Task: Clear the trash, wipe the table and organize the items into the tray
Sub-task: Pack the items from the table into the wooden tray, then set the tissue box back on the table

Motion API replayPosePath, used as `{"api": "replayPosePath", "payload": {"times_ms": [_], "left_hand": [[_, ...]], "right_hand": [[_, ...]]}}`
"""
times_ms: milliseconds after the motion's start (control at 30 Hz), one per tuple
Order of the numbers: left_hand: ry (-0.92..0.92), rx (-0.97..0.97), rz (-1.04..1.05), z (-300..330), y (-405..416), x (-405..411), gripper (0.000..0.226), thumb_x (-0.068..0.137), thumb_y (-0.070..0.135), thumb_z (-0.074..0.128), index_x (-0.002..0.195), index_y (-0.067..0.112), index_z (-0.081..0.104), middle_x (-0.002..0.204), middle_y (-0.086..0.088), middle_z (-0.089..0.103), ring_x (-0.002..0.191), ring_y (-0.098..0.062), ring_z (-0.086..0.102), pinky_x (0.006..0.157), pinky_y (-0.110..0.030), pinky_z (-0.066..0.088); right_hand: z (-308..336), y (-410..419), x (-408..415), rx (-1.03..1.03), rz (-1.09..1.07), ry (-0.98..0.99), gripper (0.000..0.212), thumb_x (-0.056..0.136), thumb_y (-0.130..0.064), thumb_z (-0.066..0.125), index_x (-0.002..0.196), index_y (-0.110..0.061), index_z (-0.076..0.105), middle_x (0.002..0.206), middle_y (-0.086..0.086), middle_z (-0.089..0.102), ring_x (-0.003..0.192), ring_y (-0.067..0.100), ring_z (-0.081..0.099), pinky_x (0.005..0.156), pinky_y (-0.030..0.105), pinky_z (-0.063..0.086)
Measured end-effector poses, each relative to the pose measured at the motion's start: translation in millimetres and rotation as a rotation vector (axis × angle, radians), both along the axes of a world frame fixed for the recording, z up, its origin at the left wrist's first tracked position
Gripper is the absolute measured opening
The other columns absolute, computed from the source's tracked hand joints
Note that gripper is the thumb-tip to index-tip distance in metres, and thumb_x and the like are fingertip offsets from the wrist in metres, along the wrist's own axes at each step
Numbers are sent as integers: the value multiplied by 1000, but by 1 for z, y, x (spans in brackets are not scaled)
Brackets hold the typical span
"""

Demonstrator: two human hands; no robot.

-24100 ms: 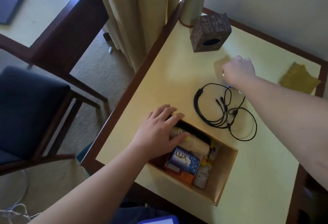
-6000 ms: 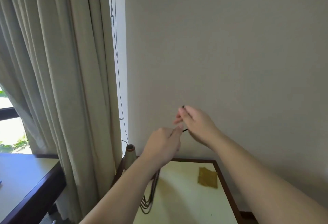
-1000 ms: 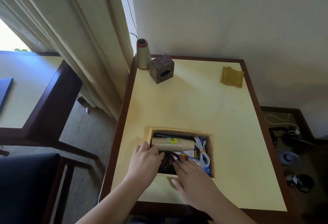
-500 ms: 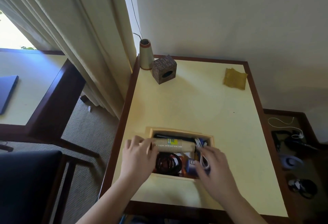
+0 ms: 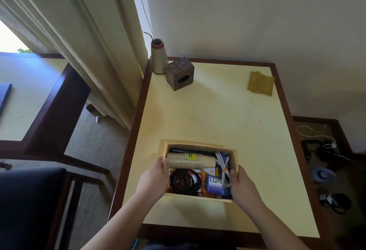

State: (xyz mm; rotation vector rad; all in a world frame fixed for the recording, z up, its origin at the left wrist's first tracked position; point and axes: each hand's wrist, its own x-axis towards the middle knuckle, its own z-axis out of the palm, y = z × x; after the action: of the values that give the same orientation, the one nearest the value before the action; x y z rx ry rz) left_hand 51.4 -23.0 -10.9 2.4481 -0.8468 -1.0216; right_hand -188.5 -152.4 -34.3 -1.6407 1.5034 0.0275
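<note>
gripping: wooden tray held at both short sides, on the near part of the yellow table
left hand: clamped on the tray's left wall, thumb inside
right hand: clamped on its right wall
inside: stacked paper cups, coiled black cable, white cable, soap box

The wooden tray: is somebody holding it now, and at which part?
Yes. The left hand grips the wooden tray at its left wall, the right hand at its right wall.

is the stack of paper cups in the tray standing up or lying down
Lying down. The stack of paper cups rests on its side across the far part of the tray, rims toward the left hand.
</note>
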Motion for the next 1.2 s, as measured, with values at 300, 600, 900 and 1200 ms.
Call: {"api": "replayPosePath", "payload": {"times_ms": [300, 600, 900, 1200], "left_hand": [[-93, -79, -64, 17, -46, 13, 41, 111, 52, 24, 118, 26, 54, 82, 5, 67, 72, -12, 65, 58, -31, 43], [-76, -249, -102, 42, -191, 37, 31, 113, 38, 32, 128, 19, 51, 97, 2, 63, 86, -20, 64, 75, -42, 55], [-41, -362, -2, 27, -336, 56, 13, 110, 24, 45, 119, 17, 52, 118, -3, 50, 87, -11, 55, 69, -22, 41], [53, -299, 40, -9, -401, 89, 42, 106, 26, 52, 145, 17, 40, 135, -8, 48, 105, -21, 56, 90, -37, 47]], "right_hand": [[17, -48, 11, -107, -16, 13, 30, 112, -40, 33, 122, -19, 51, 105, 1, 62, 100, 26, 65, 78, 41, 52], [51, -202, 43, -229, -119, 15, 30, 111, -43, 34, 104, -20, 53, 95, 3, 65, 86, 21, 67, 72, 47, 60], [56, -353, 88, -351, -123, 64, 31, 112, -38, 33, 104, -14, 51, 89, 6, 61, 73, 16, 59, 52, 31, 38], [10, -437, 137, -417, -85, 86, 29, 112, -34, 36, 105, -14, 54, 88, 4, 61, 68, 12, 54, 51, 28, 33]]}}
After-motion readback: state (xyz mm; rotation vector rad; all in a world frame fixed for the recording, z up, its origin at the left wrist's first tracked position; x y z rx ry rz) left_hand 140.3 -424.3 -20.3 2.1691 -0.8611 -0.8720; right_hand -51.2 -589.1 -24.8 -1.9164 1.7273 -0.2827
